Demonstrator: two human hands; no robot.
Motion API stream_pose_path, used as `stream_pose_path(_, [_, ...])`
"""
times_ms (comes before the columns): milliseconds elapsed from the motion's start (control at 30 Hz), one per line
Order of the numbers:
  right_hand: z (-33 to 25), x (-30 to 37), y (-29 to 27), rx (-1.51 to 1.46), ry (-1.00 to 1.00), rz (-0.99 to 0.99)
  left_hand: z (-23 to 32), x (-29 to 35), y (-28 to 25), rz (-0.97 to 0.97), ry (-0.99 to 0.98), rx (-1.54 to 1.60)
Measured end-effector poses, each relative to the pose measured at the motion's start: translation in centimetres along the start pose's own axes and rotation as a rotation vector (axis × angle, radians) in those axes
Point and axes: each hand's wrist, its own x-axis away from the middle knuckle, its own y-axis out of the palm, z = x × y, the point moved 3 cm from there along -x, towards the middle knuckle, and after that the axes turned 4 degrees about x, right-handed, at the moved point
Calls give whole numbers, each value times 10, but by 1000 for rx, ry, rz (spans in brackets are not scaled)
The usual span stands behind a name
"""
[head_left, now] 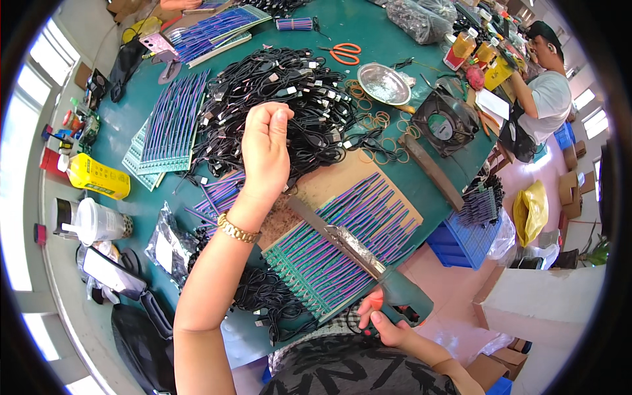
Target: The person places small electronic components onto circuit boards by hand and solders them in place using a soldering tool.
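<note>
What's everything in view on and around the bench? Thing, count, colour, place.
cable pile: one heap, black, table centre
purple strip racks: several, purple on green, centre, left and far edge
scissors: one, orange handles, far side
metal dish: one, silver, right of scissors
rubber bands: many, tan, loose near the dish
fan: one, black, right
yellow bottle: one, lying at left edge
plastic cup: one, clear, left edge
blue crate: one, below the table's right edge
other person: one, white shirt, far right
left hand: raised, fingers closed on black cable
right hand: grips green tool handle
</note>
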Motion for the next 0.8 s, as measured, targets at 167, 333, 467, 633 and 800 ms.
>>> stream_pose_path(167, [-8, -3, -2, 4, -67, 29, 15, -2, 2, 41, -67, 400])
stream_pose_path(333, [-10, -4, -9, -10, -51, 89, 89, 3, -38, -74, -260, 1070])
stream_pose_path(467, [-12, -11, -11, -14, -57, 108, 108, 40, -82, -408, -600, 164])
stream_pose_path(633, [-14, -16, 2, -44, -20, 43, 83, 99, -106, -438, -816, 11])
stream_pose_path(800, [-9, -20, 10, 19, 25, -85, 66, 129, -106, -555, -701, -36])
